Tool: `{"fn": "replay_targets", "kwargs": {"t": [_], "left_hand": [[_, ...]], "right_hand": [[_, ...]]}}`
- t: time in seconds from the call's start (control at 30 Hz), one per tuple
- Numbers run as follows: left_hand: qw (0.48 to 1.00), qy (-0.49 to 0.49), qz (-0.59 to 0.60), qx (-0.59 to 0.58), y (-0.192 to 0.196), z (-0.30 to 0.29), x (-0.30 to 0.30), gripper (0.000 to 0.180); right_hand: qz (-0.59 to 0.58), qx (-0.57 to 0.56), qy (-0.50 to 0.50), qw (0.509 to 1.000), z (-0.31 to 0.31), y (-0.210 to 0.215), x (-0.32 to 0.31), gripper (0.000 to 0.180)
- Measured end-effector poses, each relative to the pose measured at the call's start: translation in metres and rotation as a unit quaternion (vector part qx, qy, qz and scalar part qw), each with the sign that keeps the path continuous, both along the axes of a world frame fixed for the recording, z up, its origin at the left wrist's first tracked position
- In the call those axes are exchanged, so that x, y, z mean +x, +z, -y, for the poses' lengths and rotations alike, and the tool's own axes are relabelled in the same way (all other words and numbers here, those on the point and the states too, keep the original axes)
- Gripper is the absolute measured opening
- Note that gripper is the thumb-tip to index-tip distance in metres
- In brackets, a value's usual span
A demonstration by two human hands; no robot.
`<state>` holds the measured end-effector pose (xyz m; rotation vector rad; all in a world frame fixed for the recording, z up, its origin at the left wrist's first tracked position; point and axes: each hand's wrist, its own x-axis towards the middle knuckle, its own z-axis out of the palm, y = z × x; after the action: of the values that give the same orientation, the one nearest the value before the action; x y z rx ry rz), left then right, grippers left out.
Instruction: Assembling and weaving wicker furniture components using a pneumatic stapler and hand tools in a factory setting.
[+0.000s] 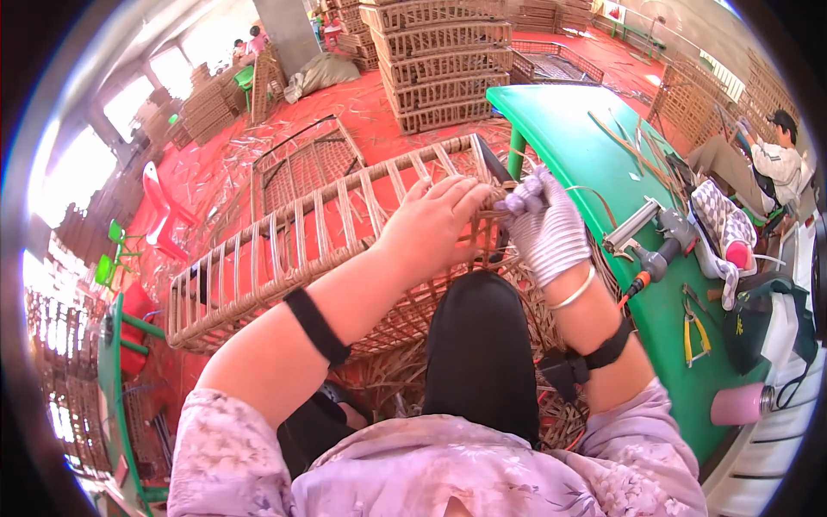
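A long woven wicker basket [297, 220], with an open slatted side and a dark metal frame at one end, lies tilted across my lap. My bare left hand [435, 220] is closed over its top rim near the right end, fingers lying across the edge. At that same end corner is my right hand [543, 224], in a striped, pale glove. Its fingers are pinched together against the corner, and what lies between them is hidden. A thin, loose wicker strand [594, 191] curves out beside the glove.
A green table [551, 108] at my right carries a nail gun [663, 246], yellow-handled pliers [693, 336] and a pink bottle [741, 405]. Stacked baskets [444, 65] stand ahead. Another basket frame [306, 164] lies on the red floor among scraps. A person [775, 168] sits at far right.
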<state>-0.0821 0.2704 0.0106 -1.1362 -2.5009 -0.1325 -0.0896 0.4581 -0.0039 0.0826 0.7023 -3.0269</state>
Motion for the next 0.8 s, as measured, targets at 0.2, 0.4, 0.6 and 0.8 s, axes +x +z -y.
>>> {"fn": "replay_targets", "kwargs": {"t": [0.2, 0.4, 0.6, 0.8], "left_hand": [[0.999, 0.0, -0.03, -0.018, -0.009, -0.009, -0.002, 0.072], [0.992, -0.009, -0.093, 0.081, -0.016, -0.02, -0.017, 0.073], [0.996, 0.049, -0.039, 0.06, -0.008, 0.025, 0.008, 0.078], [0.987, 0.13, -0.056, 0.069, 0.005, 0.114, 0.051, 0.07]], "right_hand": [[0.037, 0.142, 0.002, 0.989, -0.067, 0.05, -0.004, 0.036], [0.009, 0.087, -0.012, 0.996, -0.082, 0.025, -0.02, 0.043], [-0.054, 0.136, -0.018, 0.989, -0.085, -0.009, -0.006, 0.026], [-0.058, 0.176, -0.013, 0.983, -0.105, -0.021, 0.003, 0.034]]}}
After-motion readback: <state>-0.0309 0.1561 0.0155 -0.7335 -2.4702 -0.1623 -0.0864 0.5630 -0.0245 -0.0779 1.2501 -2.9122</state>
